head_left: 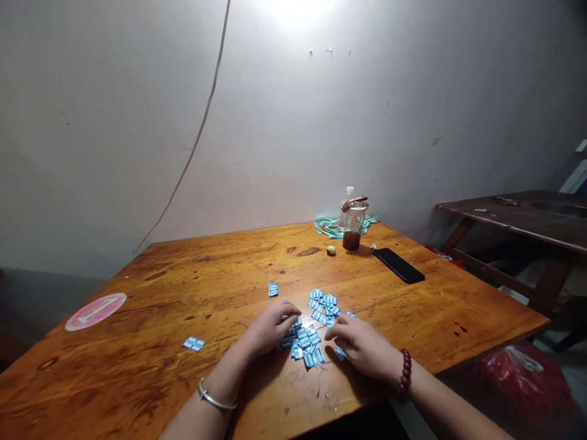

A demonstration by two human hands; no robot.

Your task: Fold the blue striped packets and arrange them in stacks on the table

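Observation:
A loose pile of small blue-and-white printed cards [308,337] lies on the wooden table between my hands. My left hand [274,325] rests at the pile's left side, fingers bent and apart over the cards; its fingertips are partly hidden. On the right, my right hand [360,343] is palm down with loosely curved fingers, close to the pile's edge, and nothing shows in its grasp. A second cluster of cards [323,305] spreads just beyond. Apart from these, one blue-and-white piece [273,289] lies farther back and another piece [193,344] lies to the left.
A lidded cup with brown liquid [351,238] stands at the back, with a clear bottle behind it and turquoise straps [326,227] around. A small yellowish object [331,250] and a black phone [398,264] lie nearby. A pink number sticker [95,311] is at left.

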